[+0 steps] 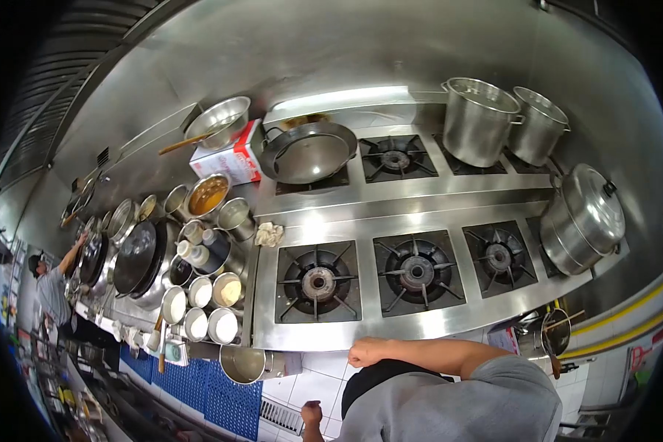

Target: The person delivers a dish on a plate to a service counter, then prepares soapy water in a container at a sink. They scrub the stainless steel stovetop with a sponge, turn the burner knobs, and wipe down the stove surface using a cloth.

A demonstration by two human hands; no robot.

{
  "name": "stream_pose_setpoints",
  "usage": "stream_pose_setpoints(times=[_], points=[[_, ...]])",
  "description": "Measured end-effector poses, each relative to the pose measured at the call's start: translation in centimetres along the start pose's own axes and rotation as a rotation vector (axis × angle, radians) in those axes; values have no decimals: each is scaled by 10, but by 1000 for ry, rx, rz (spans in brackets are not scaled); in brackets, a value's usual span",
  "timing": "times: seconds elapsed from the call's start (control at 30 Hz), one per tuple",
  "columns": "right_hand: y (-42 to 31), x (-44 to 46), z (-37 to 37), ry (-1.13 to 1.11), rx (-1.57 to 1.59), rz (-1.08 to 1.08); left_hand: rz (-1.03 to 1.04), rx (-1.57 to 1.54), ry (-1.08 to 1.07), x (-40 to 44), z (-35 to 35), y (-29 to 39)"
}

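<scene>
Steel stove [433,323] directly ahead. By its front edge, right hand [367,352] curled into a fist, seemingly empty. Lower, apart from the stove's front edge, left hand [311,412] looking curled, contents impossible to tell. On the stove, wok [309,156] at back left, lidded pot [580,219] at right end.

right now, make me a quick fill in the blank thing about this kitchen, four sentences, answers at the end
1. The person's right hand, by the stove's front edge, is curled into a ____.
2. The front row has ____ burners with nothing on them.
3. In the back row, the wok sits to the ____ of the bare burner.
4. The pot at the right end of the front row is covered by a domed ____.

Missing words: fist; three; left; lid.
</scene>
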State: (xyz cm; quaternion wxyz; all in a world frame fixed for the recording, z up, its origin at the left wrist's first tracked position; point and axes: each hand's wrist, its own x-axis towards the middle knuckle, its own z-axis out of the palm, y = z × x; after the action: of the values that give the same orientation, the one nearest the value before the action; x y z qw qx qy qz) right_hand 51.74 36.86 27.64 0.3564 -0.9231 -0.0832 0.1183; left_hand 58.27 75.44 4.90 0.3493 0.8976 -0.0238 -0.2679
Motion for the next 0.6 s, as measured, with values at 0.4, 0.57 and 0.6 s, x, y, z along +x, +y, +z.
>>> stream_pose_setpoints(times=[0.4, 0.57, 0.6], points=[[60, -251, 213, 58, 15, 1104, 429, 1033, -297, -4, -3, 88], [5, -424, 292, 23, 337, 1538, 573, 1450, -878, 16, 19, 26], [0, -439, 302, 20, 396, 1608, 565, 1367, -852, 10, 23, 17]])
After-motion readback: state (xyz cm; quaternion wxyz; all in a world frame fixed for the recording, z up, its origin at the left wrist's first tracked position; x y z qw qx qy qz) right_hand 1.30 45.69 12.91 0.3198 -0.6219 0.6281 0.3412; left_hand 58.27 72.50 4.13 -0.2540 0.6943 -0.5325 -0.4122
